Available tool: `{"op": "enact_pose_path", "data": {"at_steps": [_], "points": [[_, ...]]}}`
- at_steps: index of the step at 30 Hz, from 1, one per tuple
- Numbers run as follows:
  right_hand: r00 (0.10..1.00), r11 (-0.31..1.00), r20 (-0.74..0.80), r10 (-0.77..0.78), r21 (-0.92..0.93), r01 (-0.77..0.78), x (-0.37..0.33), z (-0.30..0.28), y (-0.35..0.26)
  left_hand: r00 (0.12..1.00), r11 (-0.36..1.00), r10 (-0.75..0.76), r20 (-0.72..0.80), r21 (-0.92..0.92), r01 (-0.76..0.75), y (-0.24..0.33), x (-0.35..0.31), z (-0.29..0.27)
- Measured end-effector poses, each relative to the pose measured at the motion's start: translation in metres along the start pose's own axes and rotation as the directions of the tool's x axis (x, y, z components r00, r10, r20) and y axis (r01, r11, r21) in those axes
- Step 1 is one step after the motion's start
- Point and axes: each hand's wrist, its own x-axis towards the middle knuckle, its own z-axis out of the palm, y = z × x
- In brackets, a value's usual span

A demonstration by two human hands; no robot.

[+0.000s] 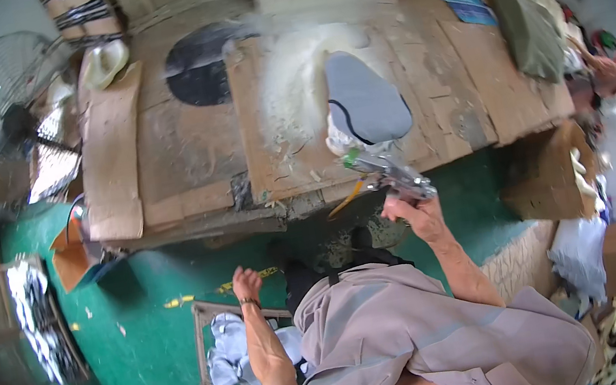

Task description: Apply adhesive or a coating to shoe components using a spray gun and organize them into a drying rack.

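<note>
My right hand [417, 213] is wrapped round a silver spray gun [396, 175] with a green part at its front and a yellow-orange hose [348, 197] beside it. The gun is held at the table's near edge, just below a grey rounded pad [368, 97]. Dark edging curves along the pad, and whitish material shows from under its near end. My left hand [247, 283] hangs low over the floor by a wire cart, its fingers curled in, with no object visible in them.
Worn cardboard [188, 168] covers the table, with white residue around the pad. Grey pieces [228, 347] lie in the cart [200, 335] beside my left arm. An orange container [71, 263] stands left, a cardboard box [547, 171] right, and a fan [20, 128] far left. Another person [604, 70] is at far right.
</note>
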Motion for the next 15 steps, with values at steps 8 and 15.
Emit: {"op": "enact_pose_path", "data": {"at_steps": [8,15], "points": [[0.994,0.989,0.105,-0.026,-0.139,0.040,-0.010,-0.139,0.028,0.844,0.957,-0.035,-0.536,0.225,0.182,-0.204,-0.166,-0.131],[0.961,0.941,0.143,-0.236,-0.213,0.263,-0.018,-0.241,0.064,0.798,0.627,-0.252,-0.548,0.536,0.566,-0.296,-0.242,-0.098]]}}
